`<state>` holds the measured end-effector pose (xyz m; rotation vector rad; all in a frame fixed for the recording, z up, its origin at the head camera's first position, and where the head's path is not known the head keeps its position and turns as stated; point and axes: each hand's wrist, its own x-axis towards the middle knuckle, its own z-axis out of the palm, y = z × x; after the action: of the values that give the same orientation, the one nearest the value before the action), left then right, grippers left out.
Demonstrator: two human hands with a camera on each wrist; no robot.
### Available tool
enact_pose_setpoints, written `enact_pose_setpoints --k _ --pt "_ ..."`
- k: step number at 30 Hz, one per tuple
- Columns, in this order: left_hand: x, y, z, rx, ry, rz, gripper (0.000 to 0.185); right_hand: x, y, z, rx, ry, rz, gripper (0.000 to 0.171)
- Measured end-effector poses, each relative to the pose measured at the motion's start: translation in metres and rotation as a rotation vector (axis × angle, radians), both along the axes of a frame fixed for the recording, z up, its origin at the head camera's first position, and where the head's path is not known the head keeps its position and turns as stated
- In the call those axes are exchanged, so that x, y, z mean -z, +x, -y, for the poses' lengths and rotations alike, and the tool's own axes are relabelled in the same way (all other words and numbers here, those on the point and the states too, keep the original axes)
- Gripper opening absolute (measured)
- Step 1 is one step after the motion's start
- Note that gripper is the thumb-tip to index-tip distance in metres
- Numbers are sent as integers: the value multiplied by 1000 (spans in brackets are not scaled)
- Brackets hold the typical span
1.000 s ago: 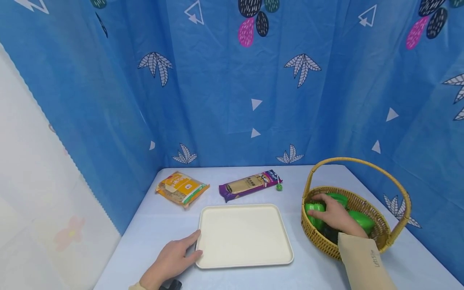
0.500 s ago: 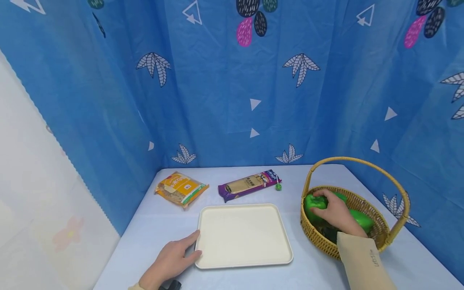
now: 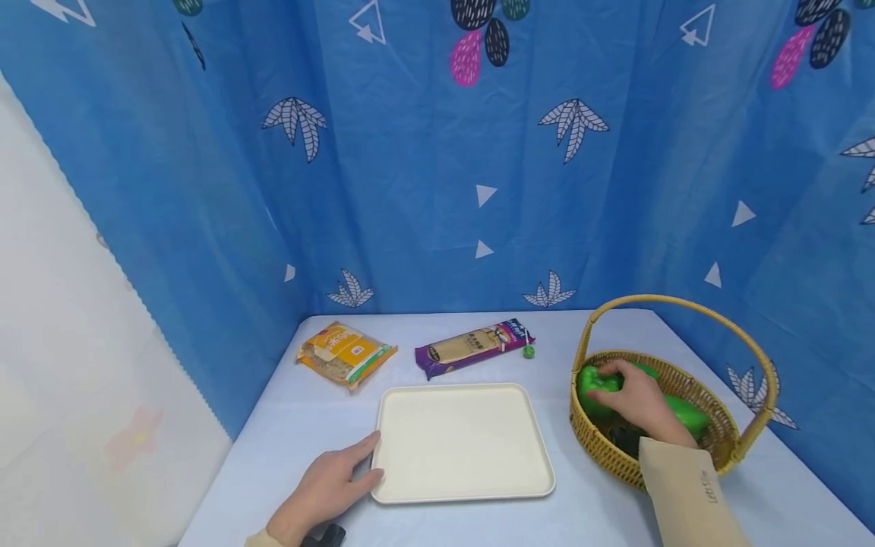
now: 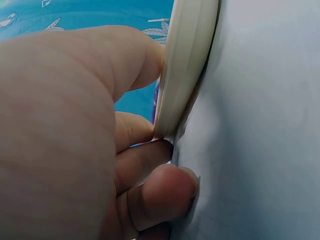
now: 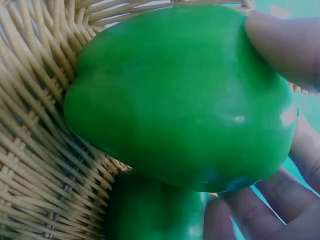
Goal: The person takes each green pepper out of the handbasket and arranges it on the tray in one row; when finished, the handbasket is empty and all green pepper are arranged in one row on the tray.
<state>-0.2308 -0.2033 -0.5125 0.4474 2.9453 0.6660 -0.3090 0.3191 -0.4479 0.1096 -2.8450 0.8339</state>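
My right hand (image 3: 642, 403) reaches into a wicker basket (image 3: 611, 459) at the right and grips a green bell pepper (image 3: 592, 400) near the basket's left wall. In the right wrist view, thumb and fingers spread round one end of that smooth bell pepper (image 5: 175, 100), with another green pepper (image 5: 150, 210) below it. My left hand (image 3: 331, 479) touches the left rim of a cream rectangular tray (image 3: 465, 444) with thumb and index finger. The left wrist view shows both fingertips against the tray's rim (image 4: 185, 60), the other fingers loosely bent by the tabletop.
Beyond the tray lie an orange food packet (image 3: 345, 353) and a long purple packet (image 3: 472, 349), with a small green round thing (image 3: 529, 352) beside it. The basket's tall handle (image 3: 711, 315) arches over it. More green peppers (image 3: 687, 414) lie inside. A blue curtain (image 3: 424, 190) hangs behind.
My right hand has closed its fingers round the bell pepper and shifted slightly within the basket; the pepper's ridged end now shows more. My left hand stays at the tray's rim.
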Motion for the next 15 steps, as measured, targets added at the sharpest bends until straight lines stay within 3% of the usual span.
enact_pose_setpoints --k 15 --pt "0 -1 2 13 24 40 75 -6 -1 3 20 0 53 68"
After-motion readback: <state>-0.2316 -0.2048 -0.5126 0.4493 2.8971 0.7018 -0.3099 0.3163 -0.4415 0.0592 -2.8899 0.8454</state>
